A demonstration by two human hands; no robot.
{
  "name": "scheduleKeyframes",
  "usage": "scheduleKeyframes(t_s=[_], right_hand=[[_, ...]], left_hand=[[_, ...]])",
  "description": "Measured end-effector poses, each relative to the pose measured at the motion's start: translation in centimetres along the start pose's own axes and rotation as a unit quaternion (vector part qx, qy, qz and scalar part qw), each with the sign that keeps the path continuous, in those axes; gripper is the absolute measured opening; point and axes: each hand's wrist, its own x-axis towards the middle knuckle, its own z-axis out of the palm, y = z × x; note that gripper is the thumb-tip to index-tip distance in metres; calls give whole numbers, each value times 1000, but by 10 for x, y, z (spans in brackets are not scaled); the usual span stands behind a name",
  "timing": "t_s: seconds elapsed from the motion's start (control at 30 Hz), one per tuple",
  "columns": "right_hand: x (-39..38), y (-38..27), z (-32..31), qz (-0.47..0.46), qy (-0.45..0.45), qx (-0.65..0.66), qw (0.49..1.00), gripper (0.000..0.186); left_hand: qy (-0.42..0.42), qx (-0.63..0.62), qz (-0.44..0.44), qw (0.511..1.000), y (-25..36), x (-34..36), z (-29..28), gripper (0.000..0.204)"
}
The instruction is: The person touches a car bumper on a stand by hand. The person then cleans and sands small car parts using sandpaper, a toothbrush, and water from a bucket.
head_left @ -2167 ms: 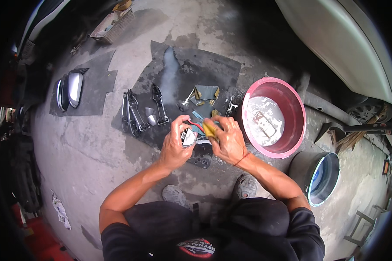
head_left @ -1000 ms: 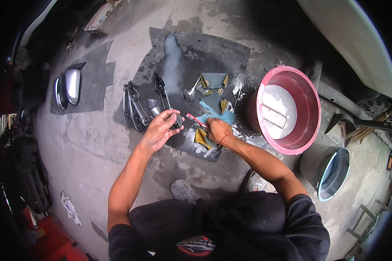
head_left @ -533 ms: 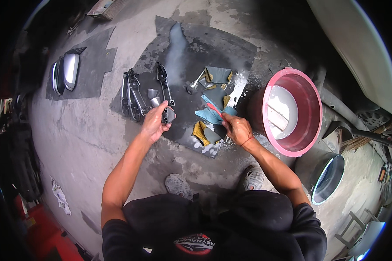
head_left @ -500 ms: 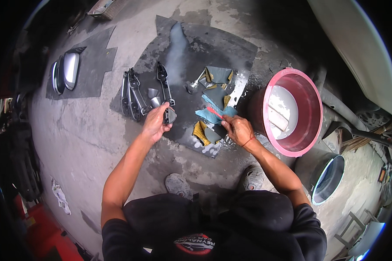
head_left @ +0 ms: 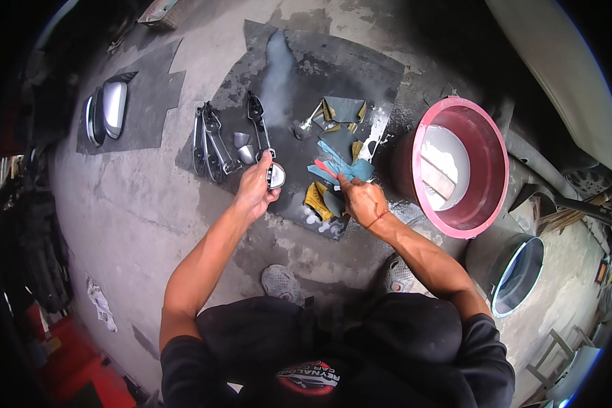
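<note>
My left hand (head_left: 256, 189) is closed on a small rounded part (head_left: 277, 176) with a pale face and dark rim, thumb along its upper end. In my right hand (head_left: 364, 202) is a slim red tool (head_left: 324, 168), its red end pointing away to the left; the rest is hidden by my fingers. Under the tool lie blue-green sheets (head_left: 355, 170). Grey sandpaper with yellow backing (head_left: 317, 200) lies near my right hand, and a further folded sandpaper piece (head_left: 345, 109) is farther off. Black car door handle frames (head_left: 213, 139) and small silver caps (head_left: 245, 149) lie beyond my left hand.
A dark mat (head_left: 319, 61) with wet patches lies under the parts. To the right stand a red tub (head_left: 479, 204) with whitish liquid and a block inside, and a grey bucket (head_left: 486, 268). Silver mirror covers (head_left: 112, 112) rest on another mat (head_left: 158, 109) at far left.
The part in my left hand has turned, so its pale face shows more. My right hand has moved slightly left with the red tool. The whole view has shifted slightly.
</note>
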Motion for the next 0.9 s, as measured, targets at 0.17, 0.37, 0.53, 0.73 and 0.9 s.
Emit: scheduleKeyframes(t_s=[0.17, 0.37, 0.53, 0.73, 0.9], right_hand=[[1, 39, 24, 45, -33, -30, 998, 42], [1, -21, -74, -10, 129, 218, 967, 25], [-23, -43, -95, -102, 98, 180, 973, 42], [-44, -61, -88, -103, 156, 185, 965, 49], [-27, -68, -101, -73, 184, 183, 963, 47]], left_hand=[[-37, 9, -5, 999, -3, -2, 25, 43], [-86, -13, -3, 996, 4, -24, 24, 42], [-75, -26, -28, 996, 3, -31, 44, 40], [-55, -40, -4, 998, 6, -48, 52, 40], [31, 1, 125, 992, 13, -48, 69, 39]])
